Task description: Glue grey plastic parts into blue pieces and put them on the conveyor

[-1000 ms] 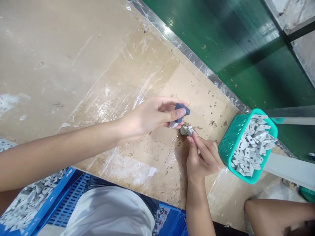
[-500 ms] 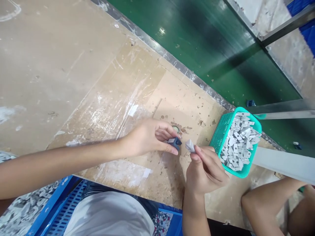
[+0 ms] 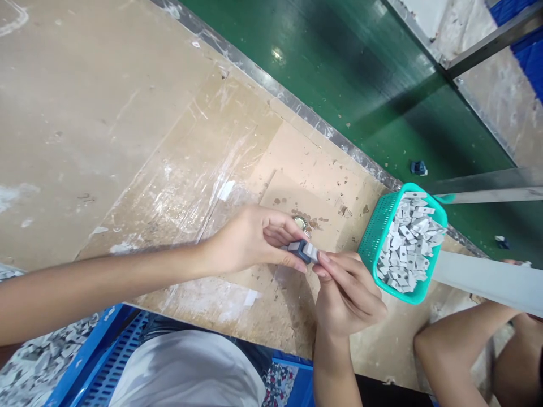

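Between thumb and fingers, my left hand point(image 3: 265, 240) pinches a small dark blue plastic part point(image 3: 302, 251) with a grey face. My right hand point(image 3: 350, 291) grips a small light grey plastic piece point(image 3: 311, 251) with its thumb and index finger. The grey piece touches the open end of the blue part; how deep it sits I cannot tell. Just beyond my left fingertips, a round metal bottle cap-like disc point(image 3: 300, 222) lies on the worktable point(image 3: 169, 135).
A teal basket point(image 3: 369, 232) of grey pieces stands to the right. Blue crates point(image 3: 106, 350) with many small parts sit below the table's near edge. Another person's arm point(image 3: 462, 345) is at lower right. A dark blue part point(image 3: 418, 168) rests on the green surface point(image 3: 339, 85).
My right hand has moved left, bringing the grey piece against the blue part. Earlier the two were apart. On the green surface, the dark blue part has shifted left.
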`<act>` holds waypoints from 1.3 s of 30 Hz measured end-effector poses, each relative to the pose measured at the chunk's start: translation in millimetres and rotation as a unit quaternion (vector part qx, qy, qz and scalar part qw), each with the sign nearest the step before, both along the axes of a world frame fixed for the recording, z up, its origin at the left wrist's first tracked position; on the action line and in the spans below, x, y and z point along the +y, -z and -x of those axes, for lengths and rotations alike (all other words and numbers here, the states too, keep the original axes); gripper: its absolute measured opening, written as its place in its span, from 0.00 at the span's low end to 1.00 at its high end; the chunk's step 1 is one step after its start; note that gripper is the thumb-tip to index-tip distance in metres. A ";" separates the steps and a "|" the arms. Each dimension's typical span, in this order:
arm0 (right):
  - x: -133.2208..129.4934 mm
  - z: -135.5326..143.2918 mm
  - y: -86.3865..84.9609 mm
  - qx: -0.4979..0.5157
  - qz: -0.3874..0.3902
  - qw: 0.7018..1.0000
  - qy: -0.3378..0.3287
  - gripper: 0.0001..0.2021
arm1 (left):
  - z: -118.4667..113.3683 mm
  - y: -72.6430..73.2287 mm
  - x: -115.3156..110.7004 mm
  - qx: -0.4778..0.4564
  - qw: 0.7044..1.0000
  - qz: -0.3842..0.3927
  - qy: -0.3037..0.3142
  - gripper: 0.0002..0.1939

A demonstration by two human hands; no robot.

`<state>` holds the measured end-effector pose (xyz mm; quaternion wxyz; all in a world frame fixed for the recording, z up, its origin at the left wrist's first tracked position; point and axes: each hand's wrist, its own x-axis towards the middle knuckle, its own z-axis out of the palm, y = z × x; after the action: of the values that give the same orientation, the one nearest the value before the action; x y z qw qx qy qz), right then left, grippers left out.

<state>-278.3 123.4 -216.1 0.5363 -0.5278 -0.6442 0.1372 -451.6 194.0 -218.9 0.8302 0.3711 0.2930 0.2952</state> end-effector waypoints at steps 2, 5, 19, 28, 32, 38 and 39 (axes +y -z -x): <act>-0.3 -0.1 -2.0 0.001 0.019 1.000 -0.005 0.16 | 0.4 -0.5 -0.7 -0.001 1.000 0.001 -0.006 0.17; -1.1 0.1 -4.4 0.017 0.054 0.998 -0.024 0.17 | 1.0 -1.5 -1.8 -0.005 1.000 0.008 -0.013 0.17; 20.8 -10.8 -47.4 0.004 0.221 0.963 -0.151 0.06 | 7.2 -11.2 6.4 -0.030 0.978 0.186 0.085 0.12; 45.4 4.0 -58.1 0.100 0.252 0.942 -0.196 0.05 | 10.4 -14.9 6.7 -0.072 0.968 0.235 0.055 0.09; 43.0 6.4 -54.4 0.112 0.262 0.942 -0.175 0.05 | 12.8 -14.4 8.7 -0.057 0.968 0.238 0.058 0.08; 34.8 4.9 -44.3 0.163 0.275 0.933 -0.164 0.03 | 8.4 -19.2 5.9 0.014 0.960 0.275 0.052 0.09; 32.8 3.7 -42.4 0.164 0.284 0.931 -0.159 0.04 | 7.0 -20.7 5.3 0.034 0.959 0.276 0.050 0.09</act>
<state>-282.0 156.2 -173.6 0.4332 -0.5189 -0.5565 0.4831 -458.6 199.3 -198.2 0.9036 0.1516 0.3721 0.1487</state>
